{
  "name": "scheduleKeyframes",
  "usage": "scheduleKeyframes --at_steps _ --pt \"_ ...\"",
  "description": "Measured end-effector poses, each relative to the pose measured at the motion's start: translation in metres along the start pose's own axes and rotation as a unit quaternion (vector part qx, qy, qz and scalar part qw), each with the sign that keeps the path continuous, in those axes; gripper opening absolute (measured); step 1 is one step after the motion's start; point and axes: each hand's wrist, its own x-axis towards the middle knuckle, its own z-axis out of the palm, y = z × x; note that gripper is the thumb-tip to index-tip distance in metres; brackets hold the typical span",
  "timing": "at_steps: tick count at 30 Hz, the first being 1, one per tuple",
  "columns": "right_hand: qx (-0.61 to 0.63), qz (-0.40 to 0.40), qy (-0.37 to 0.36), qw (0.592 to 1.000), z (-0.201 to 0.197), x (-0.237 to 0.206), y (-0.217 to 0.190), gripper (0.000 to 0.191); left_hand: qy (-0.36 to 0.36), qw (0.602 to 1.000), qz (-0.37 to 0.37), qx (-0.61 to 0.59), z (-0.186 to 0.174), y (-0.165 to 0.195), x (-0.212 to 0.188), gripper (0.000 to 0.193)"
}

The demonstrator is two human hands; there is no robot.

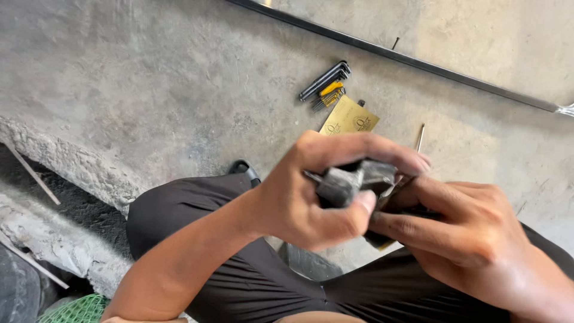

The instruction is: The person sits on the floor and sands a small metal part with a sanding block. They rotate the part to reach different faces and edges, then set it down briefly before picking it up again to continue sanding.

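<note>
At seven o'clock lies a patch of green mesh (78, 310) beside the broken edge of the concrete floor (149, 78). The left hand (311, 197) is curled tight, thumb and fingers clamped on a dark metal part (353, 179) near the centre. The right hand (460, 233), at four o'clock, grips the same part from below, fingers closed. At twelve o'clock lie a set of hex keys (327, 84) and, just beside it, a gold card (350, 118); a thin black bar (418, 60) runs towards two o'clock.
</note>
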Motion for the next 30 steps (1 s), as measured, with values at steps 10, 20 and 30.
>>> scheduleKeyframes --at_steps 10,20,30 --pt "-0.030 -0.026 0.023 0.999 0.002 0.011 -0.011 0.040 0.021 0.999 0.008 0.049 0.001 0.007 -0.001 0.041" --pt "-0.075 -0.030 0.044 0.996 0.000 0.012 -0.012 0.040 0.024 0.999 0.005 0.038 -0.002 0.020 0.006 0.040" --pt "-0.126 -0.020 0.031 0.991 0.006 0.008 -0.013 0.036 0.030 0.995 -0.057 0.071 -0.001 0.012 0.003 0.047"
